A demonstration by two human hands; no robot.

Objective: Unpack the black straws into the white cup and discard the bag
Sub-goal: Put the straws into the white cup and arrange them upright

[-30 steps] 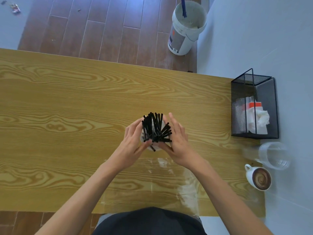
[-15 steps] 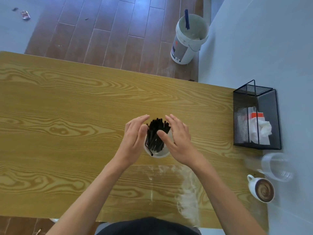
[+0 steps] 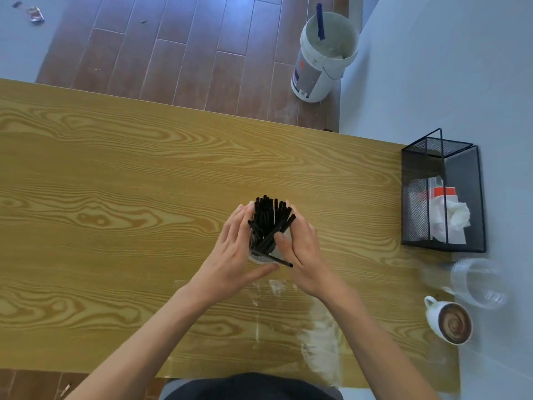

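Wood-grain table (image 3: 115, 183) carries the white cup (image 3: 261, 256), black straws (image 3: 269, 223) standing in it. Left hand (image 3: 233, 255) and right hand (image 3: 302, 249) cup the bundle with straight fingers. Light, stiff, slippery straws probably need gathering at mid-length.

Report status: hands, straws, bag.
Left hand and right hand cupped flat around black straws in white cup. One straw lies out over the rim. Clear bag on table, not discarded.
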